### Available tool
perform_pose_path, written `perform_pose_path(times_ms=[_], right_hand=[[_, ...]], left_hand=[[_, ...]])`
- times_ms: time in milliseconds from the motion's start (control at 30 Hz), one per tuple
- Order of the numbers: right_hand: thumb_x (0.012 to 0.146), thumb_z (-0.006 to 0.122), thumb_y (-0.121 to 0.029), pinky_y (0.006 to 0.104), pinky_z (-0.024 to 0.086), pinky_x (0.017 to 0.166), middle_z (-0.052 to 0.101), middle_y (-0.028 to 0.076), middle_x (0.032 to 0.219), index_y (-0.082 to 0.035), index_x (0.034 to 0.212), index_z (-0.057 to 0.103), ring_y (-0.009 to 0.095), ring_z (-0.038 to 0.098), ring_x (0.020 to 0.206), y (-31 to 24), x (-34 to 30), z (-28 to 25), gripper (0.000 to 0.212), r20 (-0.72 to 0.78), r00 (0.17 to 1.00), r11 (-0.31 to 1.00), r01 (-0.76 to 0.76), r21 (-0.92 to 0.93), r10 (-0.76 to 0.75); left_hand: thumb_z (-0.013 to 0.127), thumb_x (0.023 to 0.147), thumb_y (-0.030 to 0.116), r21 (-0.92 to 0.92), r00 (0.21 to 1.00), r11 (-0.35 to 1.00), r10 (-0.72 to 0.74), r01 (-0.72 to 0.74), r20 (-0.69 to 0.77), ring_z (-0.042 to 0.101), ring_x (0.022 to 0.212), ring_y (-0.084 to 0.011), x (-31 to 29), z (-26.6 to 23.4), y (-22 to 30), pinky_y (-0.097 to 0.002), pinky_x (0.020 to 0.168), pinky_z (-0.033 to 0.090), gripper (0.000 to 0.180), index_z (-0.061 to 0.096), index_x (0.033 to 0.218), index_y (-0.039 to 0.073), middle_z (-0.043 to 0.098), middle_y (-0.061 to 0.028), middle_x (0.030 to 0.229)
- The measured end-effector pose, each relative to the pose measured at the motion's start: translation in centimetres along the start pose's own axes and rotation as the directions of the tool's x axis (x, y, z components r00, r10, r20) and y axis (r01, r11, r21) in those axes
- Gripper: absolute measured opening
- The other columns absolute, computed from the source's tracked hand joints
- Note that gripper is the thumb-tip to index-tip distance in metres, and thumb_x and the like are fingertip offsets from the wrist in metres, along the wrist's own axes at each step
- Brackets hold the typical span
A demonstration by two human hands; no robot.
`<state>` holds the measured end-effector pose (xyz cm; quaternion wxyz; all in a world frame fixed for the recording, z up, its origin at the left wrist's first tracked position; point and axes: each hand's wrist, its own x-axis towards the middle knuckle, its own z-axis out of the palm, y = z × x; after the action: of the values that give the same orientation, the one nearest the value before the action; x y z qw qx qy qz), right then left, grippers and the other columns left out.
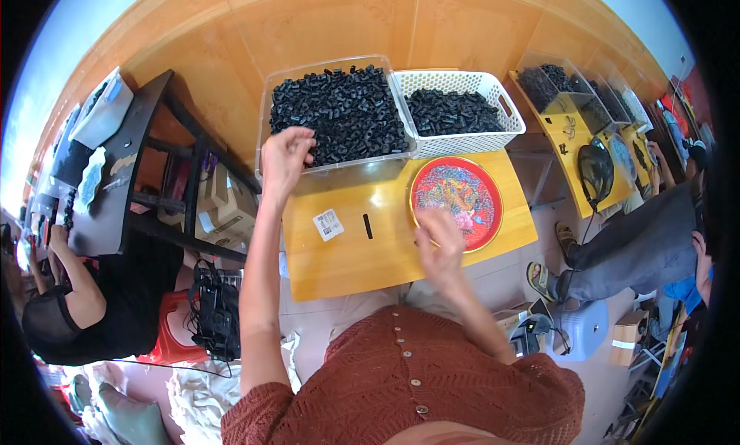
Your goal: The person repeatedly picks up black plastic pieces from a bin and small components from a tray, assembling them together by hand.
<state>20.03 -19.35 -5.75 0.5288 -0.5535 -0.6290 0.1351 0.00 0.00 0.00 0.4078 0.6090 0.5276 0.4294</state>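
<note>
Black pieces (339, 109) fill the clear bin (354, 163). My left hand (285, 160) curls over the bin's near left part; I can't tell whether it grips one. My right hand (442, 244), blurred and half bent, is over the red tray (488, 214), right of the bin and nearer me; its grip is unclear.

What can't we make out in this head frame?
Head view, all items:
Left hand: its curled fingers hide whether a piece is pinched.
Right hand: blurred, so no telling whether it holds anything.
Red tray: part of its pattern is behind the right hand.
Clear bin: floor buried under black pieces.
White label: print too small.
</note>
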Motion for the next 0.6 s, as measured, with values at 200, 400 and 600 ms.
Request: perform_pose_path(times_ms=[200,400,600], right_hand=[[0.071,0.057,0.003,0.0314,0.049,0.062,0.058,0.011,0.087,-0.004,0.095,0.06,0.025,0.059,0.076,-4.3,-3.4,6.4,0.026,0.154,0.963,0.957,0.183,0.226,-0.221],[0.064,0.058,0.004,0.0313,0.051,0.059,0.059,0.008,0.087,-0.006,0.094,0.061,0.023,0.061,0.071,-3.0,-6.4,6.4,0.031,0.215,0.914,0.923,0.289,0.254,-0.345],[0.069,0.055,0.002,0.0335,0.051,0.059,0.06,0.009,0.085,-0.004,0.09,0.062,0.025,0.061,0.07,3.3,-8.9,-1.5,0.023,0.232,0.965,0.984,0.147,-0.098,-0.121]], left_hand=[[0.067,0.066,0.003,0.706,0.911,0.577,0.288,-0.412,0.296,0.061,0.078,-0.0274,7.7,3.8,-4.4,-0.0356,0.068,0.049,0.019,0.063,0.084,0.005,0.063,-0.0131,0.084],[0.069,0.063,0.005,0.772,0.866,0.395,0.264,-0.499,0.425,0.058,0.083,-0.0322,8.7,3.9,-3.9,-0.0408,0.069,0.047,0.02,0.055,0.077,0.006,0.058,-0.012,0.085],[0.068,0.063,0.002,0.743,0.831,0.372,0.266,-0.556,0.488,0.057,0.081,-0.0338,8.3,4.5,-3.6,-0.0419,0.067,0.046,0.019,0.054,0.077,0.004,0.055,-0.0126,0.083]])
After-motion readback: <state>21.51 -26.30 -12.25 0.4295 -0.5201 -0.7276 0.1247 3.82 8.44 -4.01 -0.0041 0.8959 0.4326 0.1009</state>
